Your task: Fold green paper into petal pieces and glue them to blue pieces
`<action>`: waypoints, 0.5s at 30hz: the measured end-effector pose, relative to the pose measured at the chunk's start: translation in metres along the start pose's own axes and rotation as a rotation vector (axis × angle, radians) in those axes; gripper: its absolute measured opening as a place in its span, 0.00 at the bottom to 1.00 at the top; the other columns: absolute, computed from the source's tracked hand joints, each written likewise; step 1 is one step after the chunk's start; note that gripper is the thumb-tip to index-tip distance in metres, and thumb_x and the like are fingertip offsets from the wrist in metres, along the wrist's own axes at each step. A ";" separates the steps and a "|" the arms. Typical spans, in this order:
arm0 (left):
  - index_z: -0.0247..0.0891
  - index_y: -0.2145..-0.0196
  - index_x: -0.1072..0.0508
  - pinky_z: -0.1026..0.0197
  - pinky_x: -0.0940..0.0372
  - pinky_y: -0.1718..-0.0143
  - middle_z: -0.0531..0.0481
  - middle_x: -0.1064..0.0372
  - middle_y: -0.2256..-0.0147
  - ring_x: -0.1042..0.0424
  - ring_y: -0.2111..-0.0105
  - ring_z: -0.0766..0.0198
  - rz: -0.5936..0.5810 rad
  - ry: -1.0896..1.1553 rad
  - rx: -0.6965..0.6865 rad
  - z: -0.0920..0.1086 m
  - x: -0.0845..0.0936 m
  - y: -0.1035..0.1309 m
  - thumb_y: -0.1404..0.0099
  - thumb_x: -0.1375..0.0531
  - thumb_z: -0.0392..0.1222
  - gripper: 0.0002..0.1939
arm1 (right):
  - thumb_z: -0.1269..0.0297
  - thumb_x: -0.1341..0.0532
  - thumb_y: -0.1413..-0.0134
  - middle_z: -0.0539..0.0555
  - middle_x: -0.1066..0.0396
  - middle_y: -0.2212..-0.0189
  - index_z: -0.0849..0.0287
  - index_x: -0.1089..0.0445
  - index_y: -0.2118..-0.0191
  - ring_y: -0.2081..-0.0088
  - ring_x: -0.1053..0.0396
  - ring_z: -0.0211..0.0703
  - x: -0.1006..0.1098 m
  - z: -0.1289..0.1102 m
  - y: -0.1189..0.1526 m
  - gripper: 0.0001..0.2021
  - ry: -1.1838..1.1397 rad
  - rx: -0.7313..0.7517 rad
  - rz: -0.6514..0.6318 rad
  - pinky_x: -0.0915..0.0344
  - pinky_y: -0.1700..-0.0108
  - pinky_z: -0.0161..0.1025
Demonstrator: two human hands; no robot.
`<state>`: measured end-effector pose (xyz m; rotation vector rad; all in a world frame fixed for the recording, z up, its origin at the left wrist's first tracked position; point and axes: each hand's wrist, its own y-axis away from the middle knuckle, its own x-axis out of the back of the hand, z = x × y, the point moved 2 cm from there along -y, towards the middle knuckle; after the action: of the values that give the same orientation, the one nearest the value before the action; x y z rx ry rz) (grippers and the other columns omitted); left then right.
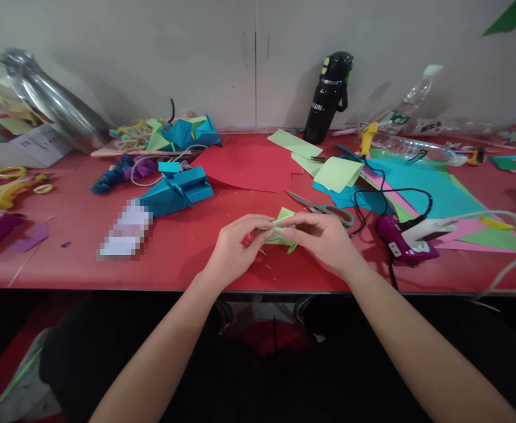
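Observation:
Between my two hands is a small folded piece of light green paper (286, 212), held just above the red table near its front edge. My left hand (239, 244) pinches its left side between thumb and fingertips. On the right side, my right hand (321, 238) grips the same paper with thumb and forefinger. The fingers partly cover the paper, so its full shape is hidden. Right behind my right hand lies a pair of scissors (323, 210) with grey-green handles. A few thin scraps lie on the table under the paper.
Folded blue paper (169, 197) lies left, beside a blurred-out object (127, 232). Red paper (249, 167) and light green sheets (339, 173) lie behind. A purple power strip (405, 241) with cables, a yellow glue gun (367, 140) and a black bottle (326, 100) stand right.

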<state>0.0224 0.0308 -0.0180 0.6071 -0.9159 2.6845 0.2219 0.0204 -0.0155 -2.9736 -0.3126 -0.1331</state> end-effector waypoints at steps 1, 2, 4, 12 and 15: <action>0.41 0.58 0.22 0.56 0.28 0.49 0.47 0.22 0.55 0.23 0.54 0.61 0.009 0.000 0.006 0.000 0.001 0.000 0.31 0.38 0.37 0.05 | 0.55 0.30 0.45 0.53 0.20 0.62 0.53 0.19 0.58 0.62 0.25 0.45 0.000 -0.001 0.000 0.11 0.013 0.001 -0.003 0.27 0.61 0.42; 0.40 0.59 0.22 0.56 0.27 0.50 0.47 0.21 0.56 0.22 0.55 0.61 0.018 -0.001 0.013 0.000 0.001 0.000 0.31 0.38 0.37 0.05 | 0.55 0.31 0.45 0.53 0.20 0.61 0.54 0.19 0.58 0.62 0.25 0.45 0.001 -0.002 0.000 0.11 0.030 0.001 -0.003 0.27 0.61 0.42; 0.40 0.61 0.21 0.56 0.26 0.52 0.47 0.21 0.58 0.22 0.57 0.60 0.030 -0.001 0.032 0.000 0.002 -0.001 0.32 0.37 0.37 0.04 | 0.54 0.32 0.43 0.54 0.20 0.60 0.54 0.19 0.58 0.61 0.24 0.46 0.001 -0.004 0.001 0.12 0.055 0.000 0.000 0.27 0.60 0.42; 0.40 0.64 0.21 0.58 0.26 0.54 0.49 0.20 0.61 0.21 0.60 0.61 0.059 -0.079 0.008 0.002 0.006 -0.002 0.34 0.34 0.37 0.01 | 0.56 0.34 0.40 0.53 0.20 0.64 0.54 0.20 0.62 0.62 0.26 0.46 0.002 -0.006 0.000 0.09 0.079 0.039 0.046 0.30 0.60 0.41; 0.40 0.64 0.21 0.59 0.26 0.53 0.50 0.20 0.61 0.21 0.60 0.62 0.061 -0.110 -0.004 0.002 0.007 -0.001 0.35 0.34 0.36 0.02 | 0.55 0.35 0.40 0.53 0.21 0.64 0.54 0.19 0.61 0.62 0.26 0.46 0.002 -0.005 0.000 0.10 0.096 0.039 0.057 0.31 0.60 0.42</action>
<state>0.0167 0.0315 -0.0128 0.7437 -0.9830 2.7251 0.2234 0.0201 -0.0100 -2.9228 -0.2168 -0.2587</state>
